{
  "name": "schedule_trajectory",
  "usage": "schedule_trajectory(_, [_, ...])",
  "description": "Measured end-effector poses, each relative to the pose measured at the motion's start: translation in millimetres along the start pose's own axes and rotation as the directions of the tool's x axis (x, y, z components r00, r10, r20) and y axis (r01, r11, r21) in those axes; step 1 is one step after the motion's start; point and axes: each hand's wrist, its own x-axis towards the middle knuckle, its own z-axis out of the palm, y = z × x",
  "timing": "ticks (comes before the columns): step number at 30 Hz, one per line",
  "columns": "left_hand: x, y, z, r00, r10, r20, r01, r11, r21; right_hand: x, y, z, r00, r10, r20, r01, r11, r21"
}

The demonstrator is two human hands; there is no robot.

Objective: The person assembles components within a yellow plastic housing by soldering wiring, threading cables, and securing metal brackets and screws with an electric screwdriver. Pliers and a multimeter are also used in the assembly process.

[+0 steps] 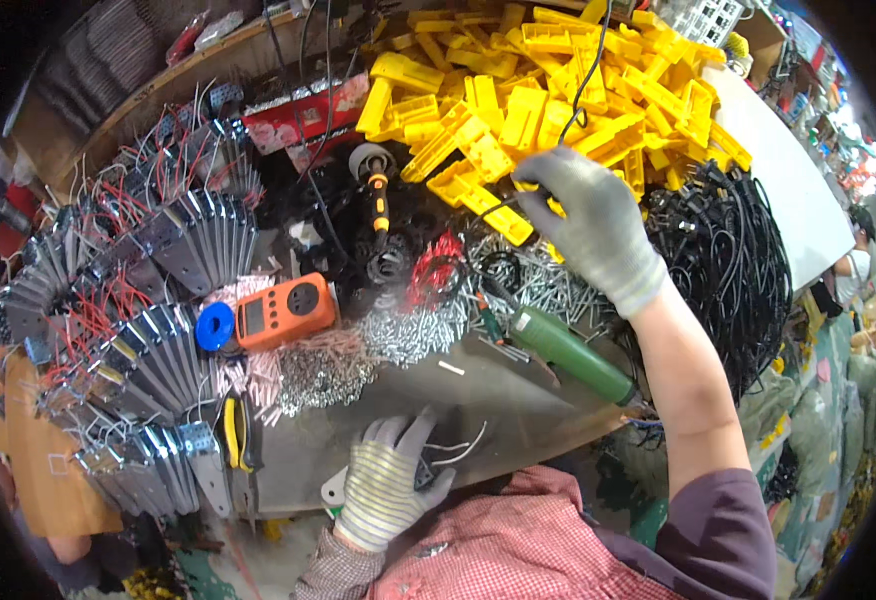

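Observation:
My left hand (388,485), in a grey and yellow striped glove, lies over a flat metal part at the bench's near edge. The part's rounded end (334,488) sticks out on one side and two white wires (458,447) on the other; the glove hides its middle. My right hand (593,215), in a grey glove, is stretched out to the far right. Its fingers are curled, and a black cord (498,208) runs to their tips. Beneath and beyond it lies a large heap of yellow plastic housings (524,118).
Wired metal parts (198,240) stand in rows at left. An orange meter (288,310), a blue spool (215,326) and yellow-black pliers (235,432) lie near them. Screws (413,330), a green electric screwdriver (570,352) and a yellow-black screwdriver (379,200) fill the middle; black cables (728,260) hang right.

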Motion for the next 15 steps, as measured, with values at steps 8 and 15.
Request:
schedule_trajectory(8, [0.7, -2.5, 1.3, 0.999, 0.04, 0.003, -0.04, 0.998, -0.043, 56.3, 94.9, -31.2, 0.946, 0.242, -0.217, -0.275, 0.952, -0.136])
schedule_trajectory(15, [0.0, 12.8, -6.3, 0.999, 0.039, -0.022, -0.039, 0.999, -0.023, 62.7, 129.8, -82.2, 0.896, 0.343, -0.283, -0.438, 0.792, -0.425])
